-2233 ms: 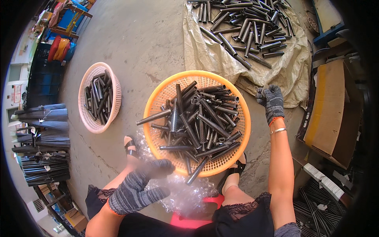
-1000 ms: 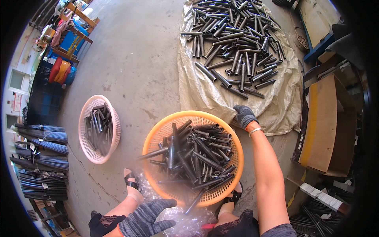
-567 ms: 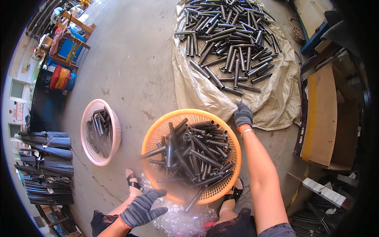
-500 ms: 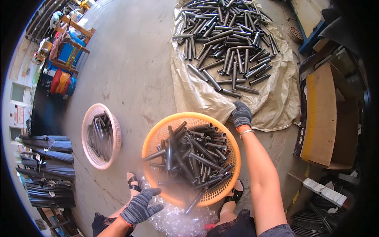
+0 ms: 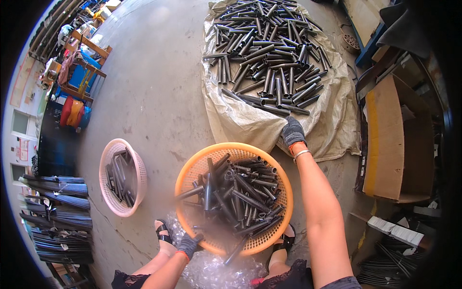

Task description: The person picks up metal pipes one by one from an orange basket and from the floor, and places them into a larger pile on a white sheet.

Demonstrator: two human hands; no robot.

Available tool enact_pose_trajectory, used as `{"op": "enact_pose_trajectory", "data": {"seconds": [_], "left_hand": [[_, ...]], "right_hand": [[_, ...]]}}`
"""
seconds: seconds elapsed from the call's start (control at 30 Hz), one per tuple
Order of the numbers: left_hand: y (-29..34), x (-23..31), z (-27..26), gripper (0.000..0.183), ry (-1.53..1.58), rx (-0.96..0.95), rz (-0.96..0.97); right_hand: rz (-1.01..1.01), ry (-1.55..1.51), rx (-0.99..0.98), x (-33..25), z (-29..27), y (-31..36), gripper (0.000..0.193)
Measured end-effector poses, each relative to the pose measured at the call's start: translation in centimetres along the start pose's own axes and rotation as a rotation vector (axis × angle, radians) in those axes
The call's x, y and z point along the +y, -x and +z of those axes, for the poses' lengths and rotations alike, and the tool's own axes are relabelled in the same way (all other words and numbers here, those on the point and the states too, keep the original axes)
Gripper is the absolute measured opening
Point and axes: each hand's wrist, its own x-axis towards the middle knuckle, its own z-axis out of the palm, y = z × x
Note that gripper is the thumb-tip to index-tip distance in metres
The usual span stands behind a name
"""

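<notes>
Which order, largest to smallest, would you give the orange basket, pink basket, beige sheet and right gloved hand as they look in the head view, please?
1. Beige sheet, partly covered by tubes
2. Orange basket
3. Pink basket
4. Right gloved hand

I see grey concrete floor [image 5: 144,91], scuffed and stained, thin crack [image 5: 109,230] running near left. Pale wall [image 5: 24,86] bends along left, small greyish window panes [image 5: 20,122] set in it. Far left, brown wooden frame [image 5: 90,44]. Far right, pale panel [image 5: 365,19] with blue edge. Light looks soft to me, floor paler at far end.
</notes>
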Motion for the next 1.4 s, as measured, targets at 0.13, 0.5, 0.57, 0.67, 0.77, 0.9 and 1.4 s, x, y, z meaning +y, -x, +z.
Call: {"op": "enact_pose_trajectory", "data": {"seconds": [0.13,0.5,0.57,0.67,0.77,0.9,1.4], "left_hand": [[-0.5,2.1,1.3,0.034,-0.054,0.183,-0.123],[-2.4,-0.1,-11.4,0.026,0.415,0.667,-0.145],[-2.3,0.1,-13.2,0.024,0.584,0.712,-0.159],[-3.4,0.9,-14.9,0.027,0.757,0.674,-0.211],[-3.6,2.7,-15.3,0.03,0.866,0.618,-0.255],[-3.7,4.8,-15.6,0.029,0.97,0.566,-0.218],[8.1,17.9,3.4,0.042,-0.332,0.645,0.138]], "right_hand": [[-0.094,0.073,-0.164,1.9,-1.9,-0.6,0.029],[-0.203,0.261,-0.314,1.4,-3.8,2.1,0.031],[-0.148,0.288,-0.444,-1.2,-5.1,2.7,0.029],[-0.185,0.344,-0.486,-1.5,-6.8,3.6,0.026],[-0.184,0.418,-0.636,-3.4,-8.7,4.8,0.026],[-0.221,0.42,-0.716,-5.4,-10.4,7.5,0.028],[-0.223,0.111,-1.168,-10.6,-14.4,9.0,0.036]]}}
